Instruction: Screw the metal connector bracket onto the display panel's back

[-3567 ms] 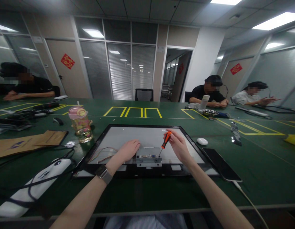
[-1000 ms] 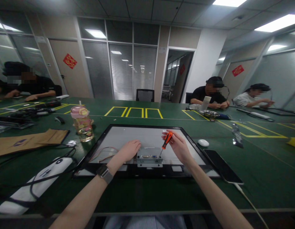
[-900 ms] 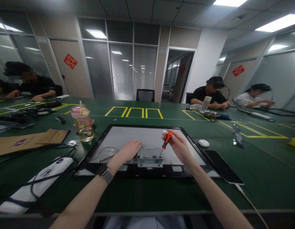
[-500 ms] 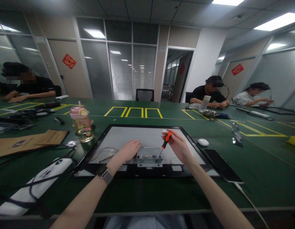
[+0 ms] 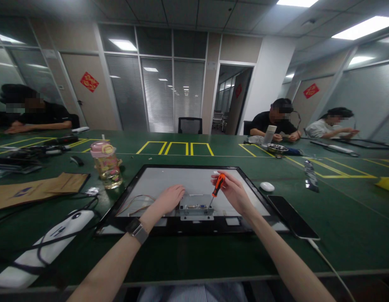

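A black-framed display panel (image 5: pixel 194 182) lies flat in front of me, its pale grey back facing up. On its near part sits a metal bracket with connector ports (image 5: pixel 196 209). My left hand (image 5: pixel 169 198) rests at the bracket's left end, fingers stretched out and thumb hidden. In my right hand (image 5: pixel 233 191) is an orange and black screwdriver (image 5: pixel 218 184), gripped by the handle. It slants down to the left, its tip at the bracket's right end; whether a screw is there is too small to see. Thin wires (image 5: pixel 136 203) lie left of my left hand.
On the left are a pink-lidded bottle (image 5: pixel 106 165), brown cardboard (image 5: pixel 40 186) and a white power strip (image 5: pixel 46 247) with black cables. A phone (image 5: pixel 291 216) and white case (image 5: pixel 267 186) lie right. Co-workers (image 5: pixel 276 119) sit across the green table (image 5: pixel 194 260).
The screwdriver handle has turned slightly in my right fingers, and its top has shifted a little left. My left hand stays at the bracket. The whole view has moved slightly.
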`<state>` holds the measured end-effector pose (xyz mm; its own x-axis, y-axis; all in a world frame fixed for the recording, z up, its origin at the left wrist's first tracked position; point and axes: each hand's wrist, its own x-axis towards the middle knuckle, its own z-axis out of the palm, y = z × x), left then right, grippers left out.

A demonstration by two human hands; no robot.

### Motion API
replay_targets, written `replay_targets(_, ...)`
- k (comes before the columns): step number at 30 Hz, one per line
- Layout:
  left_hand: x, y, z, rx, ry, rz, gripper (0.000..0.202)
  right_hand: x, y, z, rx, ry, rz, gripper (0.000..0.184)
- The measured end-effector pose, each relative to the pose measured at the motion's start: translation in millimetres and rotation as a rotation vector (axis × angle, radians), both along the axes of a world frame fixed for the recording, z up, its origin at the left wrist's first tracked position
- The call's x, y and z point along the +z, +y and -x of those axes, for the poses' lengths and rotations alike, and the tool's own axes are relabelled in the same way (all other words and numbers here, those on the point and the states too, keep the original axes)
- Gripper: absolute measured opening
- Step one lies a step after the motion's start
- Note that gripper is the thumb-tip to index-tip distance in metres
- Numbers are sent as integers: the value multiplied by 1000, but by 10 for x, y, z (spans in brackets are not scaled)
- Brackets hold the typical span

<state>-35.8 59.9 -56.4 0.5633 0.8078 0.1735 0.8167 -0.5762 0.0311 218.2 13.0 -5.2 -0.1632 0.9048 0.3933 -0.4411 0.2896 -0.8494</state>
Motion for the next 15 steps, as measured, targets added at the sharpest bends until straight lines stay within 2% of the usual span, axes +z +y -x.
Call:
replay_targets(8,53,-40,-3,-26,-5,3,39,-28,-4,-5,-66,-20,-3,24)
replay_targets(15,-13,2,13,-29,-21,-24,38,12,7,10,6,55,46,24)
